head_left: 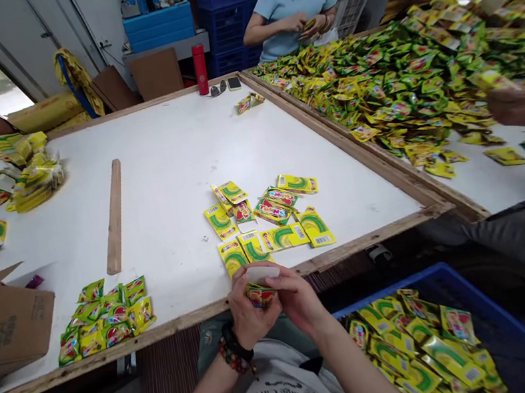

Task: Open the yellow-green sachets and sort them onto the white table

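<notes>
Sachet [260, 296] is held by left hand [251, 310] and right hand [300, 299], both grips closed on it, just over the edge of white surface [161, 173]. Flat sachets [266, 219] lie close in front.

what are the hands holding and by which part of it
The left hand and right hand together hold a small yellow-and-red sachet by its upper part, just below a white strip that their fingers also touch.
</notes>
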`<state>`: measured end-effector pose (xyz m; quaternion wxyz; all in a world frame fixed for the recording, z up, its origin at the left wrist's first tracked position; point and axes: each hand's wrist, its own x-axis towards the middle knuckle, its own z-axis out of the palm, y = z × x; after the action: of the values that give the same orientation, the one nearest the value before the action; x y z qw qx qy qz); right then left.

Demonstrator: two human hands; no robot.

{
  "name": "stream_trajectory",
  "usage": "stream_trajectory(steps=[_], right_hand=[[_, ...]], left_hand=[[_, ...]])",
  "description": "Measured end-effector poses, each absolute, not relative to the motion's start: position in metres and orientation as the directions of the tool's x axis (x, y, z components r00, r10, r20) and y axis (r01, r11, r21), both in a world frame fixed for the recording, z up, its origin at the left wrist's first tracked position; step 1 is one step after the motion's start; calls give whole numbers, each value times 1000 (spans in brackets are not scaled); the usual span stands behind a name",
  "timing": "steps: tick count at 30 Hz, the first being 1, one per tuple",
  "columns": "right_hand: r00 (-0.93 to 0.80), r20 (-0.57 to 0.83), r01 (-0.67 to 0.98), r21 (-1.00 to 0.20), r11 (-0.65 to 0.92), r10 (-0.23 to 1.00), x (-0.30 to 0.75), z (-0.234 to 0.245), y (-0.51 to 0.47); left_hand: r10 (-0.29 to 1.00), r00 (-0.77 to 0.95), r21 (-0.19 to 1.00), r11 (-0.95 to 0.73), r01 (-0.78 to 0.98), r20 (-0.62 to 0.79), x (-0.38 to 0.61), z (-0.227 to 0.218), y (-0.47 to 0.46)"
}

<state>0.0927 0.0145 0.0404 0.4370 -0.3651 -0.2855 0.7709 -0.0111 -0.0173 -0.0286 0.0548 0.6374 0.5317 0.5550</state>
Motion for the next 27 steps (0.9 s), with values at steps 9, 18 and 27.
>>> stream_trajectory(steps=[9,18,27], right_hand=[[-395,-314,-451,-753,-480,864,101,39,11],[-358,218,111,-956,273,908,107,45,9],[-518,147,260,-912,319,843,111,59,20]], left_hand=[[767,-92,599,-413,686,635,-16,-30,-24],[907,-30,766,-338,547,421,-13,-17,-18],[929,-84,752,-237,615,361,-16,-33,-20]])
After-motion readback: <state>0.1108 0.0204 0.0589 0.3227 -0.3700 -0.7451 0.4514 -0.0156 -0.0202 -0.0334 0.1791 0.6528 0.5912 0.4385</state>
